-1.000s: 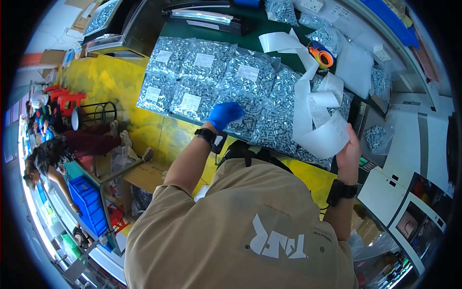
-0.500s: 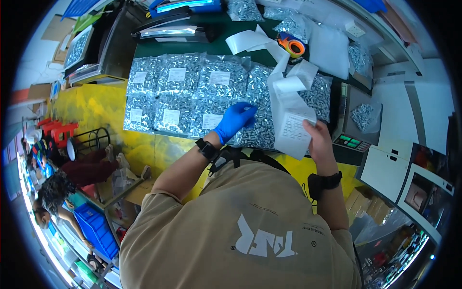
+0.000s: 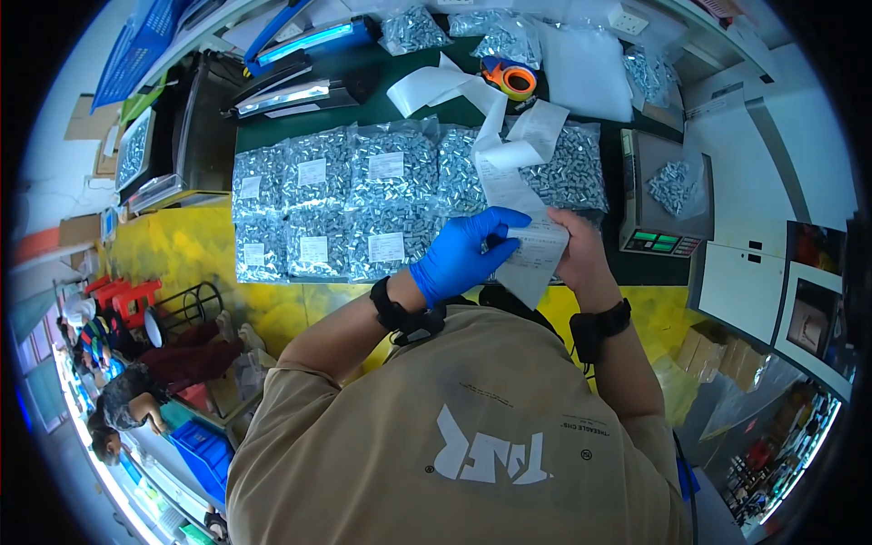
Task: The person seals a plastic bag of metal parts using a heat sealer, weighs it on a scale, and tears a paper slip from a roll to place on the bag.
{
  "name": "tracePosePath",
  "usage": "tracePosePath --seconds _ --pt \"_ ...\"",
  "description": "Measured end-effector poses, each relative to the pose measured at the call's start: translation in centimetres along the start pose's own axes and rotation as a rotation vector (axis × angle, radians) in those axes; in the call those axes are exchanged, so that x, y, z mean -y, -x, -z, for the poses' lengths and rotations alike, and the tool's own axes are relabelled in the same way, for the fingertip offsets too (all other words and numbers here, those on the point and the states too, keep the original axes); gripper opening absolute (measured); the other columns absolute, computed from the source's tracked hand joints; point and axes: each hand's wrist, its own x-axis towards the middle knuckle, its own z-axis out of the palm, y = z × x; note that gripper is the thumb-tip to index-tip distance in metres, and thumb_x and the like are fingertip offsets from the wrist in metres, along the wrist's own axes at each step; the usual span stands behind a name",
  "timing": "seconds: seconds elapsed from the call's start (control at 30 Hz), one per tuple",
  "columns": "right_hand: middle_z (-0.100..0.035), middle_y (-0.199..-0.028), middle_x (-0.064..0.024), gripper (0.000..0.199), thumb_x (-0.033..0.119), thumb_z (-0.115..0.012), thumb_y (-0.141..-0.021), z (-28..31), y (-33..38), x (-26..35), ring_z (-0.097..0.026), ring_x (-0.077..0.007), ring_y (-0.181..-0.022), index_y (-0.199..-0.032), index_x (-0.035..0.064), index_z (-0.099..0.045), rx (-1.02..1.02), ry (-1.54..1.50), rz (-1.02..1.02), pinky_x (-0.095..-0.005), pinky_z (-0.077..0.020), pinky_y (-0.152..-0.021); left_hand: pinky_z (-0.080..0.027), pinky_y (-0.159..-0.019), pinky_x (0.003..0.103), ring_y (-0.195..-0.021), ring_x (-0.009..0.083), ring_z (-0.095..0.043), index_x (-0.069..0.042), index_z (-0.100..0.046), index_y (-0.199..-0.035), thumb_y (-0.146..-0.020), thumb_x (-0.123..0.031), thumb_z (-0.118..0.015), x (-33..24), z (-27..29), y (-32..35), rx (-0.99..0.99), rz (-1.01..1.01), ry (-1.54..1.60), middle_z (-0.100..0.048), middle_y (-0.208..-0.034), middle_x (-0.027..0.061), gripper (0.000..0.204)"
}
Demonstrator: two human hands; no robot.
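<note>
A long white strip of printed labels [image 3: 536,247] hangs in front of me over the table edge. My right hand [image 3: 581,247], bare, grips its right edge between thumb and fingers. In a blue glove, my left hand [image 3: 465,254] pinches at the strip's left edge, its fingertips on the paper. The strip's upper part [image 3: 427,88] loops and twists back over the table. Behind the hands lie clear bags of small silvery metal pieces [image 3: 391,173] in two rows, several with white labels [image 3: 386,165] on top.
An orange tape roll [image 3: 518,82] sits in a dispenser behind the bags. Sealing machines [image 3: 291,98] stand at back left. On the right, a scale [image 3: 627,195] with a lit green display carries another bag [image 3: 670,186]. Other people [image 3: 136,400] are at far left.
My gloved left hand has moved right from above the bags to the label strip. The right hand has drawn the strip slightly left and nearer. My view has shifted a little.
</note>
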Motion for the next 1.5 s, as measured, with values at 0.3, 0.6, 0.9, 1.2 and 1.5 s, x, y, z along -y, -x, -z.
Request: tracePosePath --seconds 0.3,0.6,0.9,1.2,1.5 --pt "-0.065 -0.107 -0.0121 0.033 0.025 -0.054 -0.094 -0.2 -1.3 0.6 -0.061 -0.0213 -0.102 -0.110 -0.0031 -0.060 -0.066 0.373 0.100 -0.0332 -0.0449 -0.091 -0.051 -0.073 0.025 -0.077 0.0142 -0.062 -0.011 -0.068 -0.105 -0.084 -0.003 -0.067 0.4 -0.6 0.2 -0.211 0.001 -0.299 -0.066 -0.098 0.0073 0.022" --pt "-0.065 -0.109 -0.0115 0.030 0.026 -0.053 -0.095 1.2 -2.8 7.6 -0.060 -0.0231 -0.106 -0.110 0.0000 -0.059 -0.017 -0.101 0.355 -0.0374 -0.0441 -0.097 -0.049 -0.079 0.031 -0.086 0.0178 -0.060 -0.007 -0.058 -0.101 -0.083 -0.005 -0.066 5.6 4.1 -0.2 -0.662 0.101 0.343 -0.062 -0.092 0.0094 0.020" --pt "-0.063 -0.113 -0.0132 0.031 0.024 -0.055 -0.095 0.8 1.8 15.6 -0.059 -0.0230 -0.107 -0.111 -0.0024 -0.058 0.014 0.066 0.743 -0.0359 -0.0432 -0.096 -0.052 -0.068 0.032 -0.075 0.0181 -0.061 -0.001 -0.054 -0.102 -0.079 -0.012 -0.072 17.2 -3.3 3.5 -0.313 0.586 -0.023 -0.063 -0.085 0.0103 0.031" --pt "-0.061 -0.117 -0.0154 0.030 0.017 -0.058 -0.092 1.7 1.3 13.0 -0.057 -0.0244 -0.110 -0.113 -0.0045 -0.056 0.057 0.044 0.629 -0.0355 -0.0414 -0.098 -0.052 -0.071 0.039 -0.080 0.0299 -0.065 -0.002 -0.049 -0.108 -0.076 -0.020 -0.076 15.3 -6.8 1.9 -0.240 0.621 -0.351 -0.065 -0.088 0.0163 0.045" --pt "-0.060 -0.119 -0.0164 0.030 0.015 -0.057 -0.092 2.2 2.1 12.8 -0.056 -0.0247 -0.113 -0.115 -0.0048 -0.055 0.041 0.009 0.621 -0.0354 -0.0409 -0.099 -0.053 -0.070 0.043 -0.083 0.0351 -0.066 -0.001 -0.049 -0.107 -0.076 -0.027 -0.076 17.4 -2.1 4.1 -0.285 0.754 -0.463 -0.066 -0.092 0.0211 0.049"
